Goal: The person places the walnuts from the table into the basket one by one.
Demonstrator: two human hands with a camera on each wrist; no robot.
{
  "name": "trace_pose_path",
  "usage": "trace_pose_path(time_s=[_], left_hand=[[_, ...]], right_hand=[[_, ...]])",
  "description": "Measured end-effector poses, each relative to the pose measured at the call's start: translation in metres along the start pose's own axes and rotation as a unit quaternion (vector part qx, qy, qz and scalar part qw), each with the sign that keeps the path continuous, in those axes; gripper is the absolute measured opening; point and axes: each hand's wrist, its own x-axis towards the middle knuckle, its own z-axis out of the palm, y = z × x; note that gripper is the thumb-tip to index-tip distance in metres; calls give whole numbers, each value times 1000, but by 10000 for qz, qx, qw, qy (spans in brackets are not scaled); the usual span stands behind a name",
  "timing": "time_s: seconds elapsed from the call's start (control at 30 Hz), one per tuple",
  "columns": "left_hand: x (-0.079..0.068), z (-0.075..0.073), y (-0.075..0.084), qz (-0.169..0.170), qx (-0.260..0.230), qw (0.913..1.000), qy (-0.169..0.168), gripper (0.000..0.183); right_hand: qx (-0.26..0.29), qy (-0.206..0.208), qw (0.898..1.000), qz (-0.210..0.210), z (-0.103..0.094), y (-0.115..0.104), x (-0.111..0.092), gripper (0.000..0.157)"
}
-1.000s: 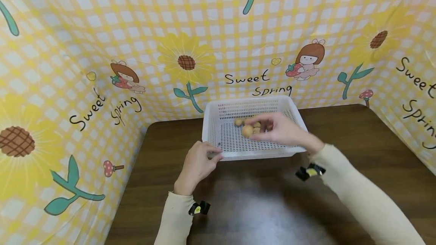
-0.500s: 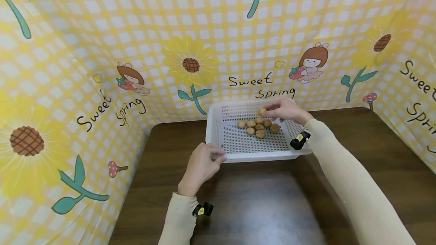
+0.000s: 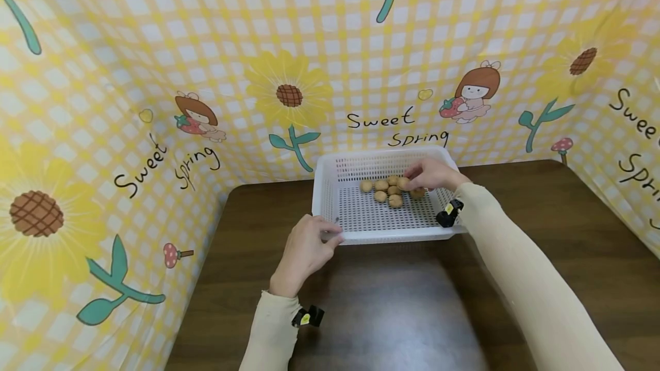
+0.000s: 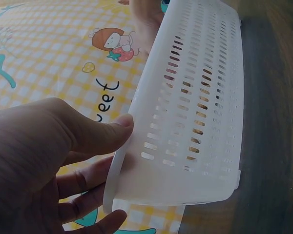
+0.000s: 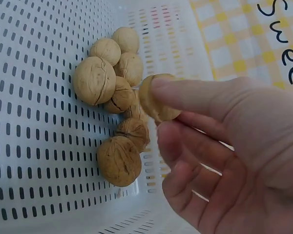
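Note:
A white perforated plastic basket (image 3: 392, 237) stands on the table against the cloth backdrop, with several walnuts (image 3: 380, 196) grouped on its floor. At its front left corner, my left hand (image 3: 307, 251) grips the rim. The left wrist view shows the thumb on one side of the basket rim (image 4: 118, 165) and fingers on the other. My right hand (image 3: 432, 175) is inside the basket, at the back right of the group. Between its thumb and fingers it pinches one walnut (image 5: 159, 109), just over the other walnuts (image 5: 94, 80). The hand partly hides the walnuts on the right in the head view.
Dark wooden table (image 3: 247, 302) extends in front of the basket and to both sides. A yellow checked cloth (image 3: 361, 33) with printed sunflowers hangs close behind the basket and along the left and right. Black wrist cameras are strapped over both sleeves.
The right hand, holding a walnut, went from over the basket's middle to near the back wall, then came down lower by the group. The left hand keeps its grip on the corner.

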Motion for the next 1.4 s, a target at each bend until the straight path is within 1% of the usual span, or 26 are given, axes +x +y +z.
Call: trace_pose_path(time_s=[0.2,0.4,0.53,0.63,0.7,0.8,0.93,1.0,1.07,1.17,1.27,1.4], left_hand=[[-1,0,1,-37,1,10000,-61,13],[-4,2,1,-47,-14,10000,-73,13],[-4,3,3,17,-46,9999,-133,13],[-3,4,5,66,-41,9999,-127,13],[-2,4,6,87,-29,9999,-105,14],[-1,5,9,105,-58,9999,-114,14],[-2,8,10,187,-94,9996,-206,13],[-2,7,10,213,-108,9995,-220,13],[-1,6,9,220,-127,9995,-181,13],[0,2,5,189,-112,9997,-82,13],[-2,0,-1,83,-76,9999,-46,13],[-7,1,-10,-16,-59,10000,-5,14]], right_hand=[[-297,-68,9995,55,-2,6,0,49],[-320,4,9995,27,5,14,4,47],[-312,-149,9993,127,12,20,1,48],[-240,-231,9991,247,13,21,-1,51],[-226,-238,9991,251,12,20,-5,53],[110,-267,9993,227,5,17,-13,53],[853,-174,9962,63,-11,8,-36,45],[1087,-40,9940,-99,-20,0,-49,42],[1181,147,9924,-324,-25,-10,-62,39],[1127,573,9900,-620,-22,-24,-79,35],[1081,1086,9857,-704,-4,-31,-97,32],[1119,1674,9763,-796,29,-30,-124,28]])
